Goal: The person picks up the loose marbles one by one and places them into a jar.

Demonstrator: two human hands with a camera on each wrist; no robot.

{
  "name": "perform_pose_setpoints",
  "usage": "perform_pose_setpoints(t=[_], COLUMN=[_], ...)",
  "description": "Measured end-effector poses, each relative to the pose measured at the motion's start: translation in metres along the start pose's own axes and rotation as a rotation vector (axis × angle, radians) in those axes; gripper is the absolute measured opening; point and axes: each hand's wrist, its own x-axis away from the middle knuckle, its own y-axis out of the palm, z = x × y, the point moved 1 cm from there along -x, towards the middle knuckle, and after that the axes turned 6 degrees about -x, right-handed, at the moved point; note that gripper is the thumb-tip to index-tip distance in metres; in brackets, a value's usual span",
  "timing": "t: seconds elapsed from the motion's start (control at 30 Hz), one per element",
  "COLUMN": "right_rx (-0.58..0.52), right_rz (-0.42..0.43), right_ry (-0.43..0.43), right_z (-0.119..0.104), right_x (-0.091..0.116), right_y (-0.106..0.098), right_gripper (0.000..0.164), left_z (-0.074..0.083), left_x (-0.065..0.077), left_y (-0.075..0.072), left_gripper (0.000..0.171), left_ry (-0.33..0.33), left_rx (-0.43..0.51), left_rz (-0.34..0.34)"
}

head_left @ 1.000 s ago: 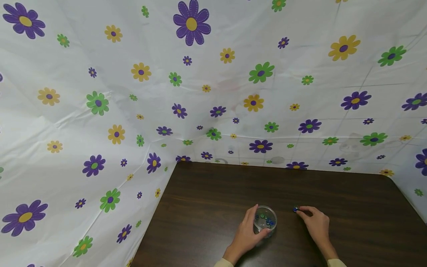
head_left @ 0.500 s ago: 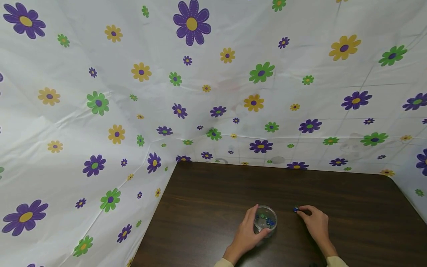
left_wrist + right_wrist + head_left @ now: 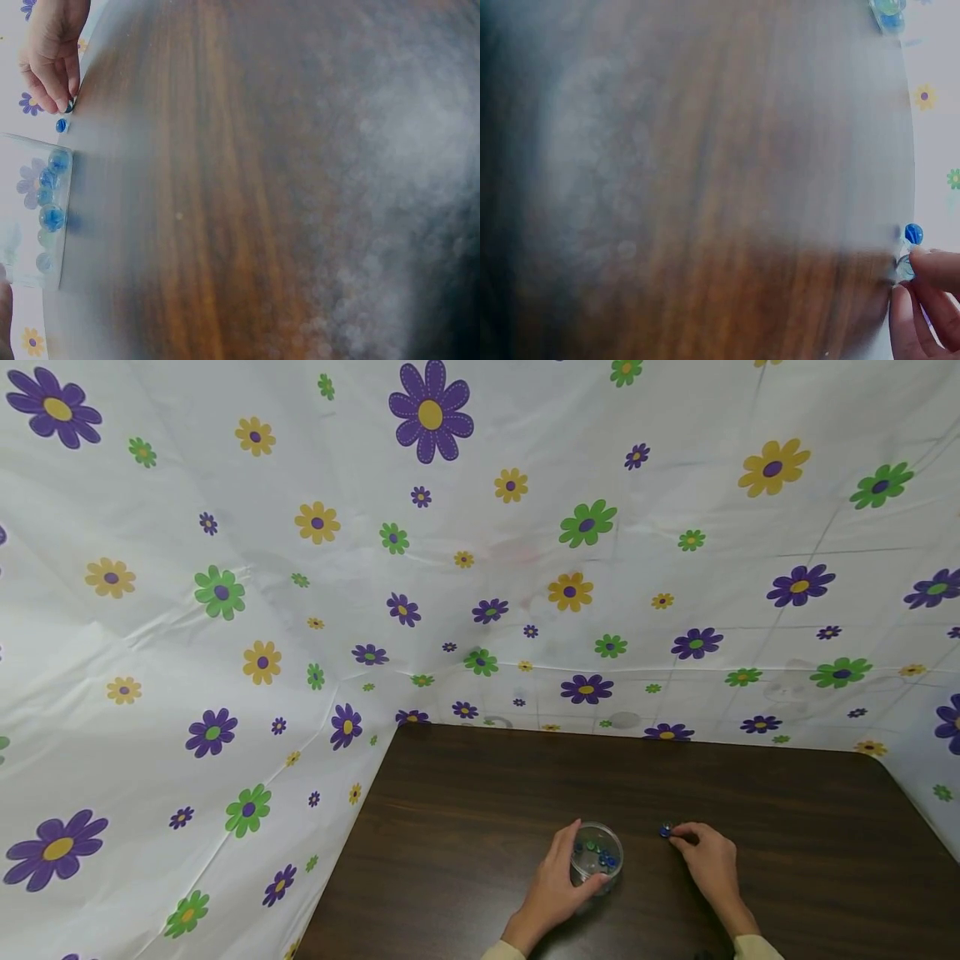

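My left hand grips the near left side of a clear round container, thumb in front and fingers behind. Several blue and green glass marbles lie inside, seen in a row along the bottom in the left wrist view. To the right, my right hand is low over the table, thumb and fingers pinching a clear marble. Just beyond those fingertips a blue marble sits on the table, close beside the pinched one.
The dark wood table stretches to both sides and behind the hands. A white sheet with printed flowers hangs along its back and left edges. A small dark shape shows at the bottom edge, left of the right sleeve.
My right hand has shifted very slightly at the marbles, its fingertips a touch further right. The left hand and the container have stayed in place.
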Motion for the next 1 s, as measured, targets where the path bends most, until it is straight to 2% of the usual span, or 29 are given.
perform_pose_setpoints(t=[0.2,0.33,0.43,0.57,0.73,1.0], right_rx=[0.007,0.006,0.015,0.006,-0.091,-0.239], right_rz=[-0.073,-0.071,-0.024,0.084,0.185,0.248], right_ry=[0.008,-0.003,-0.044,-0.13,-0.238,-0.33], right_z=[0.001,0.001,-0.002,-0.012,-0.033,-0.067], right_x=[0.0,0.001,0.001,0.004,0.01,0.02], right_y=[0.0,0.0,-0.001,-0.003,-0.001,0.007], right_gripper=[0.009,0.008,0.01,0.016,0.021,0.023], left_z=[0.0,0.0,-0.001,-0.001,0.0,0.001], left_x=[-0.001,-0.001,-0.001,0.0,0.0,0.0], left_y=[0.0,0.0,0.0,0.001,0.001,0.0], left_gripper=[0.083,0.082,0.083,0.083,0.083,0.082], left_ry=[0.011,0.017,0.018,0.015,-0.002,0.013], left_rx=[0.003,0.001,-0.001,-0.002,-0.001,-0.003], left_rz=[0.008,0.008,0.011,0.016,0.004,0.012])
